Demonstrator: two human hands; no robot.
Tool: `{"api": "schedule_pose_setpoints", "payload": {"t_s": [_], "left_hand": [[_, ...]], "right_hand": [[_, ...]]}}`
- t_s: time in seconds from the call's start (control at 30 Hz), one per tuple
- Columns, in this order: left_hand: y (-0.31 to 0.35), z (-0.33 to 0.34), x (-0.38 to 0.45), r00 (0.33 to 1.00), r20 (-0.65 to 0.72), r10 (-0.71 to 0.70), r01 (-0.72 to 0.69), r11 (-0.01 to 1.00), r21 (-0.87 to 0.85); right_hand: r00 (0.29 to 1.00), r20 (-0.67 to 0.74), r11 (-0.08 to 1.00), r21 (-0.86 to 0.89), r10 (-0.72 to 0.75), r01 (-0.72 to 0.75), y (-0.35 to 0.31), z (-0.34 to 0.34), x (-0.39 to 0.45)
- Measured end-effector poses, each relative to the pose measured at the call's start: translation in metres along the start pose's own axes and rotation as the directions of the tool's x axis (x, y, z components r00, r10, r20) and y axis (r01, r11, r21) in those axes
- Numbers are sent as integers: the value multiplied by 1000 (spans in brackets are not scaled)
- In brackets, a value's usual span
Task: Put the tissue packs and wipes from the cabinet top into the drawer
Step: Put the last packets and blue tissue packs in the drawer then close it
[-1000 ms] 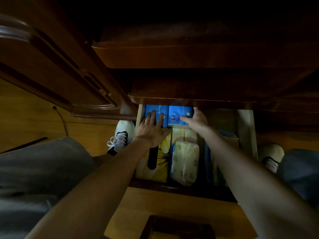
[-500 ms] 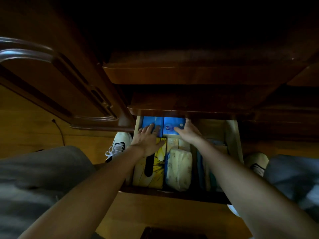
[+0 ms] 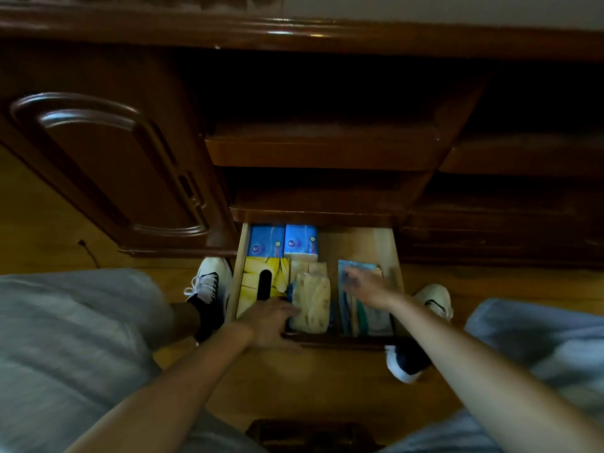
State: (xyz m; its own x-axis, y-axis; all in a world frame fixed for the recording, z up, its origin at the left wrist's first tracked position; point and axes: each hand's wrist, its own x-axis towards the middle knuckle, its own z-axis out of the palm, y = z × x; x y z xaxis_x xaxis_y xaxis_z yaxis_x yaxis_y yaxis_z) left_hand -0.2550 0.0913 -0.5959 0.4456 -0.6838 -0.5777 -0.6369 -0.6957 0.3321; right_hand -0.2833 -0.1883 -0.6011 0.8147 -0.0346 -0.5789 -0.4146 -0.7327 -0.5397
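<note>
The open wooden drawer (image 3: pixel 387 246) holds two blue tissue packs (image 3: pixel 282 240) side by side at its back. In front of them lie a yellow tissue box (image 3: pixel 250 282) with a dark slot and a beige wipes pack (image 3: pixel 310 302). Blue-green packs (image 3: pixel 354 313) fill the right side. My left hand (image 3: pixel 269 317) rests at the drawer's front edge, fingers touching the wipes pack's left side. Blurred and with its fingers spread, my right hand (image 3: pixel 367 284) hovers over the right-side packs. Neither hand holds anything.
Dark wooden shelves (image 3: pixel 320 148) overhang the drawer's back. A cabinet door (image 3: pixel 108 165) stands to the left. My knees in grey trousers and white shoes (image 3: pixel 212 282) flank the drawer on the wooden floor. A dark object (image 3: pixel 310 434) sits at the bottom edge.
Both hands have drawn back from the blue tissue packs at the drawer's rear to its front. The camera has tilted up, showing more of the cabinet.
</note>
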Motion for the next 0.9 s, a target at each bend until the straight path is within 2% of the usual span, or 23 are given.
{"api": "schedule_pose_setpoints", "payload": {"t_s": [0.1, 0.17, 0.33, 0.4, 0.47, 0.6, 0.63, 0.7, 0.77, 0.8, 0.9], "left_hand": [[9, 15, 1, 997, 71, 11, -13, 1000, 21], [11, 19, 2, 996, 92, 17, -20, 999, 36], [8, 20, 1, 998, 50, 35, -41, 989, 141], [8, 22, -1, 998, 39, 45, -52, 980, 193], [8, 24, -3, 999, 16, 44, -46, 985, 168], [4, 12, -12, 990, -132, 46, -20, 982, 190], [2, 7, -16, 988, -152, 42, -7, 975, 222], [-3, 0, -24, 988, -152, 26, 16, 962, 272], [-6, -1, -29, 988, -153, -3, 49, 953, 300], [-4, 0, -30, 988, -156, -7, 59, 943, 328], [3, 5, -30, 991, -136, -7, 63, 908, 415]], "right_hand": [[992, 86, 994, 66, -89, 84, -7, 33, -4], [988, 141, 998, 9, -63, 62, -12, 55, -1], [944, 308, 990, -38, -115, 133, -29, 98, 2], [948, 299, 992, -30, -111, 126, -32, 95, 0], [955, 275, 994, 0, -106, 111, -32, 84, -4], [992, 79, 995, 7, -102, 102, -23, 51, -26], [991, 75, 993, -33, -109, 112, -16, 42, -33], [979, 173, 953, -264, -106, 149, -2, 25, -50], [966, 249, 821, -537, -65, 193, 13, 21, -64], [968, 245, 753, -626, -59, 205, 19, 23, -67], [976, 189, 639, -738, -109, 215, 26, 32, -70]]}}
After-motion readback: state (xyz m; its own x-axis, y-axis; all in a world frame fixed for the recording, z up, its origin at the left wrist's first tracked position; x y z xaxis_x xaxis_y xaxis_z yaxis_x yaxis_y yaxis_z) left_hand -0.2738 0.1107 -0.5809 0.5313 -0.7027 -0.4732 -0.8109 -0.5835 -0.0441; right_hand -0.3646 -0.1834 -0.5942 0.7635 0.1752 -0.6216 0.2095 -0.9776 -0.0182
